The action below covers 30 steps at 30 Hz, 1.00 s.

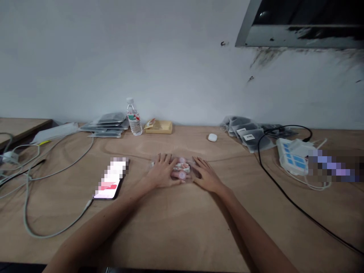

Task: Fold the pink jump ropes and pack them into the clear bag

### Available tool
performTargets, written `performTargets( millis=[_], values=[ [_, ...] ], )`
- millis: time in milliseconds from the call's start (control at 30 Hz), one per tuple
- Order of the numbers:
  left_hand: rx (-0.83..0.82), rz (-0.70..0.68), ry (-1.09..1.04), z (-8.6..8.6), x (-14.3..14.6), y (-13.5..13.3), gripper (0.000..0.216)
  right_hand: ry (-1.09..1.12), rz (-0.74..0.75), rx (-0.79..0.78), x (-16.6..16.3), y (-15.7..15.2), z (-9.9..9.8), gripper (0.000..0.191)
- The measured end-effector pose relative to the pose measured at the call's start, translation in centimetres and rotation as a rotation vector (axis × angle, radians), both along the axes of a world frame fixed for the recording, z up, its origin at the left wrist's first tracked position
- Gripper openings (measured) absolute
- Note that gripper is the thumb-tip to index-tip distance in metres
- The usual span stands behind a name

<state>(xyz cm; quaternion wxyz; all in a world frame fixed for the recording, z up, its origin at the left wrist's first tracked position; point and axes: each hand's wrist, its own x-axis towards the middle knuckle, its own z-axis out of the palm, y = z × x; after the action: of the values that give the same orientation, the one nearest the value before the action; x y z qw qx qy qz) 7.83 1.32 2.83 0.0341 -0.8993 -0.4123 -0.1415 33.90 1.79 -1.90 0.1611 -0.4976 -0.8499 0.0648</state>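
Head view, two speakers talking it over:

— What are the person's hands on?

— Both lie flat on the wooden table [182, 223], palms down, fingers spread. Between them sits a small clear packet [182, 170] with pink and white pieces inside. The left hand [161, 172] presses its left edge, fingers partly over it. The right hand [206, 175] touches its right edge.

— Is either hand clenched around it?

— No. Both are unclenched and laid out flat; neither closes around the packet. It rests on the table near the middle, pinned lightly from two sides.

— What else is nearby?

— A phone [109, 182] lies to the left of the left hand, screen lit, with a grey cable [42, 233] running from its near end. Farther back, by the wall, stands a water bottle [134, 117], upright, beside a stack of grey pouches [106, 125] and a shallow yellow tray [159, 127]. A small white case [212, 137] lies behind the right hand. To the right are more grey pouches [247, 134], a white power strip [292, 157] and a black cable [284, 195] crossing the table.
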Motion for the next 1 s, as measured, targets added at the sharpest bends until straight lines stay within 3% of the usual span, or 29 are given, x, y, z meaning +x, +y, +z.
performTargets(
  millis=[300, 433, 600, 833, 1000],
  values=[
    [-0.036, -0.037, -0.028, 0.2, -0.1, 0.1, 0.086, 0.186, -0.068, 0.089, 1.6, 0.7, -1.4, 0.066],
    [-0.040, -0.044, -0.020, 0.3, -0.2, 0.1, 0.084, 0.298, -0.076, 0.095, 1.5, 0.6, -1.1, 0.050],
    [-0.023, -0.042, -0.006, 0.1, -0.2, 0.1, 0.084, 0.451, -0.072, 0.080, 1.4, 0.1, -0.2, 0.047],
    [-0.017, -0.055, -0.012, 0.2, -0.2, 0.1, 0.084, 0.352, -0.065, 0.055, 1.5, 0.2, -0.5, 0.061],
    [-0.015, -0.061, 0.000, 0.2, -0.2, 0.1, 0.082, 0.285, -0.025, 0.060, 1.6, 0.4, -0.6, 0.058]
  ],
)
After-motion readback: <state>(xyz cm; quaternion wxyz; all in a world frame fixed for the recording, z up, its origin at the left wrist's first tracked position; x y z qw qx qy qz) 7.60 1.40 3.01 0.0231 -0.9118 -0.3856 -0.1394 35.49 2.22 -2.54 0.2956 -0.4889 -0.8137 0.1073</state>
